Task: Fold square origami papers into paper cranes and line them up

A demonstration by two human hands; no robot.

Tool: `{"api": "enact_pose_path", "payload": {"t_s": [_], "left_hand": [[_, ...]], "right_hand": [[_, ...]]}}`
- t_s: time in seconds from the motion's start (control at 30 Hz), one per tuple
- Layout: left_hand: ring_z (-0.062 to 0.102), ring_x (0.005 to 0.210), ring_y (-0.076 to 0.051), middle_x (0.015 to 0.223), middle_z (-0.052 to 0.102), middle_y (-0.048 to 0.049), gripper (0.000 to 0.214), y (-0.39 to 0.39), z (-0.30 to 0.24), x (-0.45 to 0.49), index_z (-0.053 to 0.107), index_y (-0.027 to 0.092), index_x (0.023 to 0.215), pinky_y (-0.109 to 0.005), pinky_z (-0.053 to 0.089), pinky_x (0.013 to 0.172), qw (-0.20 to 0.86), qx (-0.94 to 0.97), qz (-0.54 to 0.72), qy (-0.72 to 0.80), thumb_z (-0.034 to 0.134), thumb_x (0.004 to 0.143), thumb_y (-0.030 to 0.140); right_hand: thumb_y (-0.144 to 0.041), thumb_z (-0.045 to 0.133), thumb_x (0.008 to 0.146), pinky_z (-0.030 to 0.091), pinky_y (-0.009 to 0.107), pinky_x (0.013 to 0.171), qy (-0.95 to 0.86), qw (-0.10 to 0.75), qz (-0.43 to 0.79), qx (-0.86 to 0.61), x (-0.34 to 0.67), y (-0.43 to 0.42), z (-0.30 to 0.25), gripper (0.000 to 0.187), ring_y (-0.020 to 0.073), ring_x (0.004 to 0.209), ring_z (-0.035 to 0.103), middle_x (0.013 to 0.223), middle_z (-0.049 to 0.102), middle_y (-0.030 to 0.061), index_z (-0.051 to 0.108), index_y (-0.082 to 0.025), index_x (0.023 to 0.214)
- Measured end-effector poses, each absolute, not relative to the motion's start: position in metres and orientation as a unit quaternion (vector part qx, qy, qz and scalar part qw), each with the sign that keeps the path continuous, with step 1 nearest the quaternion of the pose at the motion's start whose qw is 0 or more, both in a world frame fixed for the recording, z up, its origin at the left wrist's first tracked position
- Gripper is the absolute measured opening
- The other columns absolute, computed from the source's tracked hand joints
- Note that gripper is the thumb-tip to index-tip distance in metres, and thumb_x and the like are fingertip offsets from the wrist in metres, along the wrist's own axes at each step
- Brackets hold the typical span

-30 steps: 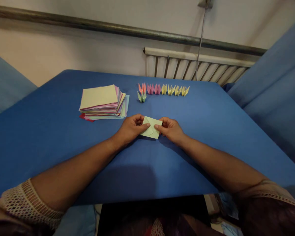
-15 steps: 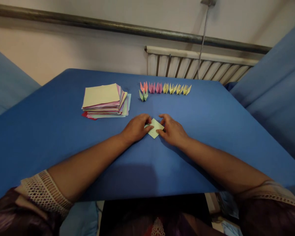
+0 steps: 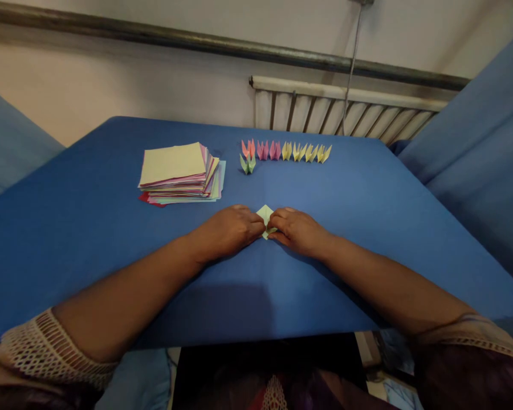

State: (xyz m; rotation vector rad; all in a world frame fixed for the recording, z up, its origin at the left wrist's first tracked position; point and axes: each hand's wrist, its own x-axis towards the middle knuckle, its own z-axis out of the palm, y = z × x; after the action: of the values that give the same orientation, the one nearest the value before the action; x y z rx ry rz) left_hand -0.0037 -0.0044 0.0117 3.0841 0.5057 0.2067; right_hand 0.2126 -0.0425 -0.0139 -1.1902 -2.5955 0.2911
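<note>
A small pale green folded paper (image 3: 265,213), diamond-shaped, lies on the blue table in front of me. My left hand (image 3: 235,229) presses on its left side with the fingers closed together over the edge. On the other side, my right hand (image 3: 297,229) pinches the paper's right part between thumb and fingers. Both hands cover much of the paper, so only its top corner, a strip in the middle and the bottom tip show.
A thick stack of coloured paper (image 3: 173,165) sits at the left on the blue table (image 3: 359,216). Several folded paper cranes (image 3: 299,151) stand in a row at the back, with a green crane (image 3: 247,164) before them. Behind are a radiator (image 3: 325,108) and a pipe (image 3: 196,44).
My left hand has turned and closed over the paper's left side. The right hand's fingers have come inward over the right part, covering more of the paper.
</note>
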Motion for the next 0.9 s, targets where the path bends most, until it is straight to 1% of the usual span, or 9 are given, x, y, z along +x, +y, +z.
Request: {"api": "enact_pose_path", "payload": {"t_s": [0.1,0.23,0.37,0.5,0.57,0.7,0.8,0.9], "left_hand": [[0.061,0.078,-0.017,0.085,0.069,-0.0054,0.022,-0.005,0.011,-0.002,0.066,0.018,0.084,-0.033,0.045,0.081,-0.036,0.989,0.05,0.137,0.048,0.096,0.019],[0.062,0.079,-0.018,0.086,0.068,-0.0059,0.022,-0.006,0.009,-0.002,0.066,0.017,0.09,-0.033,0.046,0.081,-0.038,0.983,0.055,0.173,0.045,0.097,0.022],[0.063,0.087,-0.019,0.093,0.068,-0.007,0.021,-0.007,0.008,-0.004,0.066,0.017,0.099,-0.033,0.047,0.082,0.02,0.974,0.059,0.22,0.047,0.095,0.024],[0.061,0.095,-0.021,0.103,0.067,-0.0077,0.022,-0.009,0.007,-0.004,0.064,0.017,0.104,-0.034,0.047,0.087,0.076,0.965,0.071,0.242,0.055,0.091,0.032],[0.06,0.095,-0.021,0.101,0.066,-0.0072,0.02,-0.008,0.004,-0.002,0.063,0.017,0.101,-0.035,0.047,0.088,0.1,0.958,0.083,0.257,0.056,0.091,0.033],[0.061,0.095,-0.02,0.1,0.066,-0.0068,0.016,-0.003,-0.004,0.001,0.064,0.017,0.091,-0.037,0.047,0.091,0.145,0.937,0.121,0.295,0.049,0.092,0.024],[0.061,0.098,-0.021,0.105,0.067,-0.0078,0.016,-0.001,-0.007,0.003,0.064,0.018,0.087,-0.04,0.047,0.093,0.164,0.918,0.14,0.332,0.051,0.091,0.024],[0.061,0.097,-0.022,0.104,0.067,-0.0093,0.018,0.0,-0.007,0.004,0.064,0.017,0.084,-0.04,0.047,0.093,0.158,0.909,0.141,0.359,0.05,0.091,0.025]], "right_hand": [[-0.03,0.058,0.093,0.045,0.037,0.092,-0.902,0.154,0.114,-0.387,0.216,-0.042,-0.013,0.018,0.0213,0.098,0.057,0.103,0.064,0.0096,0.063,-0.016,0.104],[-0.03,0.063,0.09,0.044,0.039,0.093,-0.902,0.172,0.133,-0.372,0.22,-0.043,-0.013,0.022,0.0218,0.101,0.056,0.105,0.063,0.0095,0.06,-0.017,0.107],[-0.03,0.059,0.092,0.044,0.039,0.092,-0.897,0.165,0.127,-0.39,0.217,-0.043,-0.014,0.017,0.0218,0.1,0.055,0.103,0.062,0.0099,0.06,-0.017,0.103],[-0.024,0.052,0.095,0.043,0.037,0.088,-0.889,0.143,0.111,-0.42,0.212,-0.044,-0.014,0.012,0.021,0.096,0.054,0.099,0.061,0.0097,0.06,-0.016,0.098],[-0.022,0.05,0.096,0.043,0.036,0.089,-0.886,0.142,0.109,-0.428,0.21,-0.044,-0.014,0.012,0.0203,0.094,0.053,0.098,0.061,0.0095,0.06,-0.015,0.097],[-0.022,0.049,0.096,0.042,0.035,0.09,-0.868,0.161,0.124,-0.453,0.211,-0.043,-0.017,0.012,0.0191,0.093,0.053,0.098,0.061,0.0085,0.06,-0.016,0.096],[-0.022,0.053,0.094,0.042,0.034,0.09,-0.844,0.19,0.152,-0.479,0.212,-0.039,-0.021,0.008,0.0181,0.094,0.053,0.098,0.061,0.0069,0.059,-0.018,0.091],[-0.021,0.055,0.093,0.041,0.034,0.091,-0.825,0.207,0.164,-0.501,0.212,-0.037,-0.025,0.008,0.0167,0.092,0.053,0.097,0.06,0.0058,0.059,-0.018,0.087]]}}
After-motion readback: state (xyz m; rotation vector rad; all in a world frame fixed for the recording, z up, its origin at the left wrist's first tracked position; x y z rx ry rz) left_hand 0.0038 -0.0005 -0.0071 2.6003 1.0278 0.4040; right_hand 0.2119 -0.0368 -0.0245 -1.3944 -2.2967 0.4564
